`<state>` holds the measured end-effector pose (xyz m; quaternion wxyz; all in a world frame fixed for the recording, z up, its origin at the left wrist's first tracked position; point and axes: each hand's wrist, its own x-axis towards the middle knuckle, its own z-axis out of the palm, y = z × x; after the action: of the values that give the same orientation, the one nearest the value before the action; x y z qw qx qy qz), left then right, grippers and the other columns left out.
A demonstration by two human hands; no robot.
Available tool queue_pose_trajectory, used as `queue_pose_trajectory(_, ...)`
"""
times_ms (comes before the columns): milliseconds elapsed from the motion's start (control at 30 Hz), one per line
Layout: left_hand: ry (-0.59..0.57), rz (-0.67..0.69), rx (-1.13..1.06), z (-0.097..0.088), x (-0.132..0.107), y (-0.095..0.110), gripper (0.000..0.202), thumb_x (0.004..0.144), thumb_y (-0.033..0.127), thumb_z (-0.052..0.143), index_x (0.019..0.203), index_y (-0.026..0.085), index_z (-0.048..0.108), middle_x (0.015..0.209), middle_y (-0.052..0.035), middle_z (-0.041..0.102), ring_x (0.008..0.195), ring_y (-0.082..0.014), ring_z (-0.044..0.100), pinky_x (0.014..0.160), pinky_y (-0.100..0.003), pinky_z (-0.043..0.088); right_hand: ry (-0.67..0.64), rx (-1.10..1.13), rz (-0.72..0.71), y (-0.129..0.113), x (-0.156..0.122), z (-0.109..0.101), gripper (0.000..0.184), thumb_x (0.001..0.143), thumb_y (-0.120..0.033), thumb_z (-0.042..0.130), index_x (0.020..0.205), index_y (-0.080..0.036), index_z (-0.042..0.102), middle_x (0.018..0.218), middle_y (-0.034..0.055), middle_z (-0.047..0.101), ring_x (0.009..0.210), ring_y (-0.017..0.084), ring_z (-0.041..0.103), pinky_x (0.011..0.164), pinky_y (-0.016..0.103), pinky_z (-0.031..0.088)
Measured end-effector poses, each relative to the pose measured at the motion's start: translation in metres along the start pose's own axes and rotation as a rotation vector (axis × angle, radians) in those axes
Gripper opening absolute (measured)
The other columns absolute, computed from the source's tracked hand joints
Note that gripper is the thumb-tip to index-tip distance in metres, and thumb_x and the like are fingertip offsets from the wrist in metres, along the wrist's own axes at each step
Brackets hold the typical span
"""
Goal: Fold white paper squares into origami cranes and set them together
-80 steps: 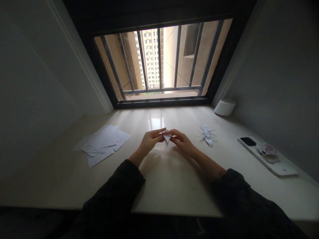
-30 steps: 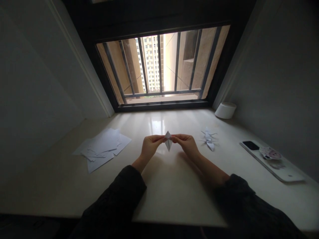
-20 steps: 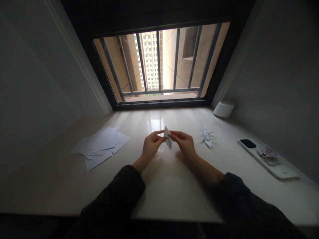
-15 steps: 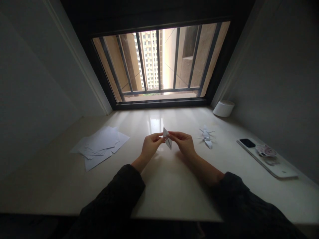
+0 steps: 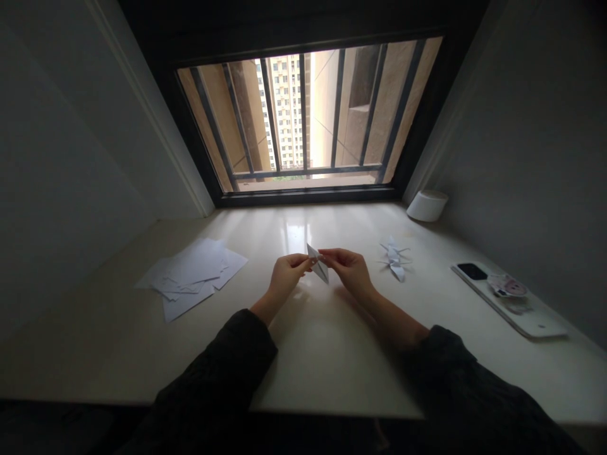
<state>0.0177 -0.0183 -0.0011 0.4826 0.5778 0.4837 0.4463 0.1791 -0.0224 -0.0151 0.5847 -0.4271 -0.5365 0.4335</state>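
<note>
No legible text or labels

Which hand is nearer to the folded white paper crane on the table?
Right. The right hand is just left of the white paper crane; the left hand is farther left.

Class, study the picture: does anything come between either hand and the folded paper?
Nothing visible does. The left hand and right hand both pinch the folded paper directly, over the desk. The paper crane lies apart to the right, the loose sheets to the left.

Barred window bright; grey walls; pale glossy desk.
</note>
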Motion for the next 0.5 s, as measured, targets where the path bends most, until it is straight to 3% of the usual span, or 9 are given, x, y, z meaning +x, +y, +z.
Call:
queue_pose_trajectory(133, -0.011, 0.017, -0.001, -0.001, 0.000, 0.002, 0.035, 0.067, 0.048, 0.071, 0.080, 0.017, 0.074, 0.073, -0.0066, 0.070, 0.068, -0.0173, 0.061, 0.062, -0.028, 0.045, -0.043, 0.001, -0.006, 0.002, 0.002, -0.003, 0.029, 0.066, -0.038, 0.075, 0.088, -0.020, 0.074, 0.082, 0.0058, 0.075, 0.078, 0.024, 0.070, 0.075, 0.037, 0.055)
queue_pose_trajectory(367, 0.040, 0.005, -0.048, 0.000, -0.001, 0.008, 0.038, 0.067, 0.051, 0.069, 0.082, 0.016, 0.074, 0.072, -0.0046, 0.068, 0.068, -0.0152, 0.060, 0.062, -0.026, 0.046, -0.058, -0.262, -0.160, -0.008, -0.003, -0.002, 0.025, 0.073, -0.041, 0.069, 0.090, -0.023, 0.075, 0.084, 0.0052, 0.075, 0.073, 0.021, 0.068, 0.071, 0.034, 0.053)
queue_pose_trajectory(500, 0.058, -0.043, -0.183, 0.001, -0.001, 0.008, 0.036, 0.067, 0.047, 0.070, 0.086, 0.016, 0.073, 0.081, -0.0058, 0.069, 0.074, -0.0158, 0.062, 0.065, -0.026, 0.048, 0.019, -0.220, -0.052, -0.008, -0.006, 0.000, 0.038, 0.067, -0.046, 0.073, 0.095, -0.020, 0.074, 0.089, 0.0082, 0.074, 0.070, 0.021, 0.067, 0.066, 0.033, 0.053)
